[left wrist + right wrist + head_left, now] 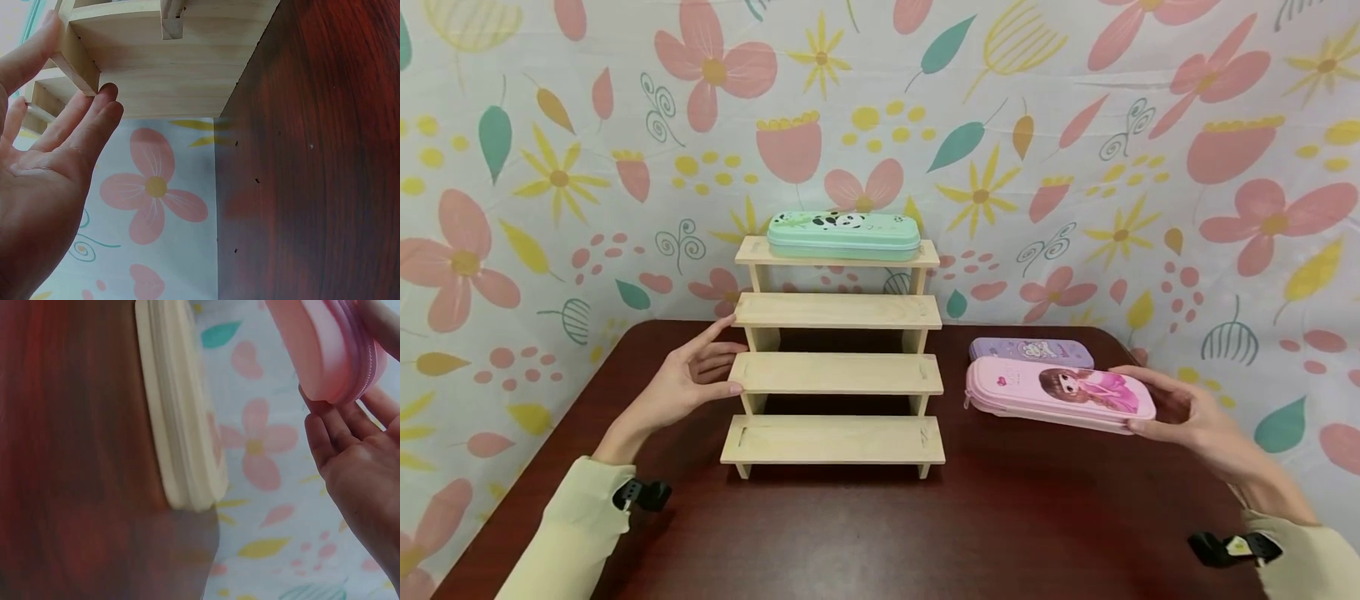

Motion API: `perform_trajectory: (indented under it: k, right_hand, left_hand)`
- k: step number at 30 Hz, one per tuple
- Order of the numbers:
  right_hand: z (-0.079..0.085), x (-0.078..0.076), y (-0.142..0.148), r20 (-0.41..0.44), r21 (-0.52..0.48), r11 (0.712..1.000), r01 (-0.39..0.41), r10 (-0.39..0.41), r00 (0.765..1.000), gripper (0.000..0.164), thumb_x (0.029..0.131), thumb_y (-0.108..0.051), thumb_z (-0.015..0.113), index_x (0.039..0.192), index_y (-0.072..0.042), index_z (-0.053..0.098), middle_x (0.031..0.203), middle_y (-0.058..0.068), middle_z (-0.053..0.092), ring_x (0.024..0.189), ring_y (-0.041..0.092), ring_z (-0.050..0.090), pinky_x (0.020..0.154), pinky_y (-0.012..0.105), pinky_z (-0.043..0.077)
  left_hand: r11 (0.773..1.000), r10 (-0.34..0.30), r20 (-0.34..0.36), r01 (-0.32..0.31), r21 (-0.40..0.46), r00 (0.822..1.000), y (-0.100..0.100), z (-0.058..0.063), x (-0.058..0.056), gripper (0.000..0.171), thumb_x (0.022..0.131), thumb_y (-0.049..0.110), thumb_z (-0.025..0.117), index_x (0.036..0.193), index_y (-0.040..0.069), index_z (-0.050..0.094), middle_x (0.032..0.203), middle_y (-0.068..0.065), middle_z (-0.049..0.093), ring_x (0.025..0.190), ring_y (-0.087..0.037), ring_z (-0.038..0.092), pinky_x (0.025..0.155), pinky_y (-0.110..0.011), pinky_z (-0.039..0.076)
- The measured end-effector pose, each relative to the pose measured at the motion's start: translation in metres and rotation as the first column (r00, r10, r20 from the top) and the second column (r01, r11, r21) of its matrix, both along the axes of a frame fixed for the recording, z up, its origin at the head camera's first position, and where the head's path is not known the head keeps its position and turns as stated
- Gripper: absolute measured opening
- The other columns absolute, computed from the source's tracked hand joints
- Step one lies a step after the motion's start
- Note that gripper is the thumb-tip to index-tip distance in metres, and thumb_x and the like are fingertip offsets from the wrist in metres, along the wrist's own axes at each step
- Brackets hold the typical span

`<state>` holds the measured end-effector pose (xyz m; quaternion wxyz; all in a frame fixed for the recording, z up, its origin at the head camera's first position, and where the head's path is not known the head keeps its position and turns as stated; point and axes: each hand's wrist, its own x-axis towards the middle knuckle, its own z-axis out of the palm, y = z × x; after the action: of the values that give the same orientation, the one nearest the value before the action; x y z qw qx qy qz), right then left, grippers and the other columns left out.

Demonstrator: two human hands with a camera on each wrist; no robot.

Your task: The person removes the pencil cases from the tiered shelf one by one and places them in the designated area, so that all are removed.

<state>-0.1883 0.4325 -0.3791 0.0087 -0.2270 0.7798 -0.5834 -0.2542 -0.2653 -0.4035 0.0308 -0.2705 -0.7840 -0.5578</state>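
A four-tier wooden step rack [838,372] stands on the dark table. My left hand [688,375] touches its left side, the index fingertip at the second tier from the top and the thumb at the tier below. In the left wrist view the fingers [103,119] lie loosely bent by the rack's end. My right hand [1195,421] grips the right end of a pink zipped pencil case [1060,394] with a doll picture, raised above the table. The case's rounded pink end [325,356] shows in the right wrist view. A mint panda pencil case [844,236] lies on the top tier.
A purple pencil case [992,348] lies behind the pink one, partly covered by it. A pale yellow case [178,406] rests on the table in the right wrist view. A flowered cloth [1037,167] hangs behind the table [865,533].
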Motion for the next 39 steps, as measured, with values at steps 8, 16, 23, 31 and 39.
perform_trajectory:
  k: [8, 16, 23, 31, 39]
  right_hand:
    - [-0.016, 0.005, 0.030, 0.034, 0.173, 0.983, 0.058, -0.065, 0.997, 0.059, 0.095, 0.016, 0.064, 0.152, 0.004, 0.048, 0.124, 0.001, 0.072, 0.102, 0.012, 0.070, 0.081, 0.026, 0.060]
    - [-0.031, 0.006, 0.042, 0.094, 0.214, 0.976, 0.037, -0.058, 0.994, 0.060, 0.097, 0.010, 0.066, 0.153, 0.005, 0.046, 0.121, 0.005, 0.074, 0.100, 0.013, 0.070, 0.080, 0.027, 0.060]
    - [-0.038, 0.007, 0.045, 0.121, 0.225, 0.974, 0.033, -0.062, 0.991, 0.060, 0.097, 0.008, 0.067, 0.153, 0.003, 0.047, 0.123, 0.004, 0.073, 0.103, 0.014, 0.069, 0.082, 0.027, 0.059]
    - [-0.048, 0.004, 0.047, 0.150, 0.233, 0.972, -0.005, -0.031, 0.988, 0.061, 0.097, 0.006, 0.068, 0.153, 0.007, 0.044, 0.126, 0.001, 0.072, 0.104, 0.014, 0.068, 0.085, 0.025, 0.057]
    - [-0.054, -0.002, 0.047, 0.096, 0.227, 0.974, -0.012, -0.010, 0.995, 0.062, 0.094, 0.010, 0.069, 0.151, 0.007, 0.046, 0.129, -0.004, 0.070, 0.110, 0.008, 0.065, 0.088, 0.019, 0.053]
  left_hand:
    - [1.000, 0.004, -0.001, -0.004, -0.008, 1.000, 0.001, 0.002, -0.001, 0.100, 0.090, -0.006, 0.081, 0.169, 0.023, 0.028, 0.146, -0.029, 0.054, 0.132, -0.019, 0.059, 0.108, -0.034, 0.050]
    - [1.000, 0.001, 0.000, -0.001, -0.004, 1.000, 0.002, 0.003, 0.000, 0.100, 0.090, -0.005, 0.082, 0.169, 0.022, 0.029, 0.146, -0.028, 0.055, 0.132, -0.017, 0.059, 0.110, -0.041, 0.049]
    - [1.000, 0.002, 0.005, -0.002, -0.003, 1.000, 0.002, 0.002, 0.000, 0.099, 0.090, -0.005, 0.081, 0.169, 0.022, 0.028, 0.146, -0.029, 0.054, 0.133, -0.023, 0.058, 0.110, -0.039, 0.049]
    - [1.000, 0.009, 0.008, -0.009, -0.010, 1.000, 0.001, 0.002, 0.001, 0.099, 0.090, -0.005, 0.081, 0.169, 0.022, 0.028, 0.146, -0.026, 0.055, 0.132, -0.021, 0.059, 0.109, -0.037, 0.049]
    - [1.000, 0.008, 0.012, -0.008, 0.000, 1.000, 0.001, 0.002, 0.002, 0.099, 0.090, -0.005, 0.081, 0.169, 0.022, 0.028, 0.146, -0.026, 0.055, 0.132, -0.019, 0.059, 0.109, -0.037, 0.050]
